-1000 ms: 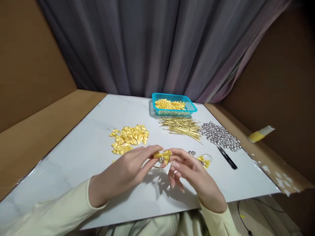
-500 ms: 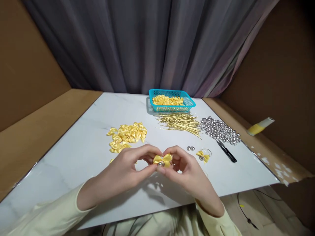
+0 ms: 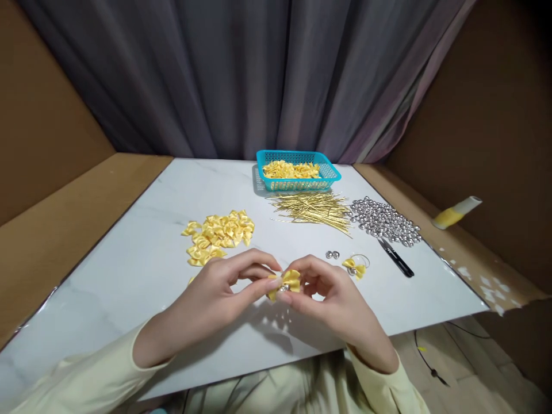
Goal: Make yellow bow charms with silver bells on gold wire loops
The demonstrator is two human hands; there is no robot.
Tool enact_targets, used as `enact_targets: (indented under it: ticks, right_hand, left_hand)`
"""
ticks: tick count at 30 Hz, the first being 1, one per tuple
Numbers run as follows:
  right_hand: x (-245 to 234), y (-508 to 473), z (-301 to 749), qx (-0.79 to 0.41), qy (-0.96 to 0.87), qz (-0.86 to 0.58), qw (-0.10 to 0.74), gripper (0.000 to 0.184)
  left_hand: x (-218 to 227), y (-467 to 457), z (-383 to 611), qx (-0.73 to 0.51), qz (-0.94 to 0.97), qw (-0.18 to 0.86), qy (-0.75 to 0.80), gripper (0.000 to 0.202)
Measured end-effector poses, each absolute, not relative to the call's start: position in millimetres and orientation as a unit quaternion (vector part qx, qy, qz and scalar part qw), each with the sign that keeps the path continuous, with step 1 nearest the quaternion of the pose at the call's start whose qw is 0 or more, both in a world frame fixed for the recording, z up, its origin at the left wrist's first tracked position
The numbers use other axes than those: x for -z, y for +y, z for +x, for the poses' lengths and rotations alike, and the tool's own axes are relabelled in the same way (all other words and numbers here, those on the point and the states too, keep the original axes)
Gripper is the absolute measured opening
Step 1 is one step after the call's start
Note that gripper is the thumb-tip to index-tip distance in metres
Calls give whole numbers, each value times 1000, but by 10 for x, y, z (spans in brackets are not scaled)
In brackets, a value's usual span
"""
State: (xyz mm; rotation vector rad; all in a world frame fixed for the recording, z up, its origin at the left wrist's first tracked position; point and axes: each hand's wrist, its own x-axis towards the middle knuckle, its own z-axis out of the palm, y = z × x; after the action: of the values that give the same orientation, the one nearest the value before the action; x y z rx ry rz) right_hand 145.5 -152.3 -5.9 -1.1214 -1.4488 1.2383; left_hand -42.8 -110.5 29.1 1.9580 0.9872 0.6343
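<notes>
A yellow satin bow (image 3: 292, 279) with small silver bells at its middle is held up over the front of the table between both hands. My left hand (image 3: 226, 290) pinches the bow's left loop, its thumb lying across the front. On the other side, my right hand (image 3: 330, 290) grips the bow with its thumb by the bells and its fingers curled behind. Fingers hide part of the bow's back. To the right lie two loose silver bells (image 3: 332, 255) and another yellow bow (image 3: 354, 268) with a bell and a looped cord.
A pile of yellow bows (image 3: 226, 230) lies left. Behind are gold twist ties (image 3: 314, 210) and a blue basket (image 3: 297, 185) of yellow bows. Silver bells (image 3: 383, 221) and black thread snips (image 3: 397, 259) lie right. A white-and-yellow tube (image 3: 457, 213) stands by the right wall.
My left thumb has moved up onto the front of the bow, covering its left loop. The bow has turned a little in my fingers. The whole view has shifted slightly.
</notes>
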Motion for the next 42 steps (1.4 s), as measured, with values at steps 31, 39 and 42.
enact_targets:
  ticks: [31, 39, 42]
  right_hand:
    - [247, -1443, 1687, -702, -409, -226, 537, 18]
    - [216, -1589, 1585, -421, -587, -375, 580, 29]
    - [228, -1652, 1545, -186, -702, -386, 569, 40]
  left_hand:
    - [-205, -1057, -452, -307, 547, 717, 305, 20]
    - [-217, -979, -435, -284, 682, 516, 433, 27]
    - [-228, -963, -429, -213, 680, 535, 453, 44]
